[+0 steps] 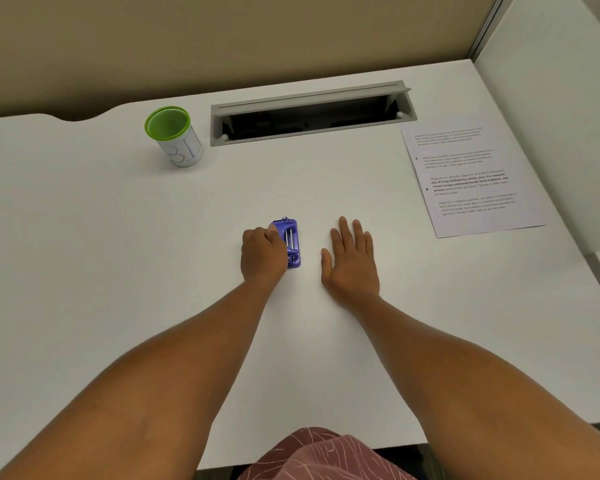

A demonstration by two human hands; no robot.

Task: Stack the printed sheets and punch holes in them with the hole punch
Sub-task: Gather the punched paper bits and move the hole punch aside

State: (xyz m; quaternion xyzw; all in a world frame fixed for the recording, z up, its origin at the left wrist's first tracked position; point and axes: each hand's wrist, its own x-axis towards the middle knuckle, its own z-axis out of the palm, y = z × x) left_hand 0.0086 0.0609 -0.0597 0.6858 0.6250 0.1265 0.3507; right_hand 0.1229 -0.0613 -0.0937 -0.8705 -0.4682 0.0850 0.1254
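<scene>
A small purple hole punch (290,242) lies on the white desk (118,254) near the middle. My left hand (262,252) is curled over its left side, thumb on its top edge, gripping it. A hand's width to the right, my right hand (350,259) rests flat on the desk, palm down, fingers spread, holding nothing. The printed sheets (468,174) lie at the right of the desk, text side up, slightly turned; they look like one sheet from here, and I cannot tell how many there are.
A white cup with a green rim (175,136) stands at the back left. An open grey cable slot (309,114) runs along the back of the desk. A beige partition stands behind, a white panel (551,116) on the right.
</scene>
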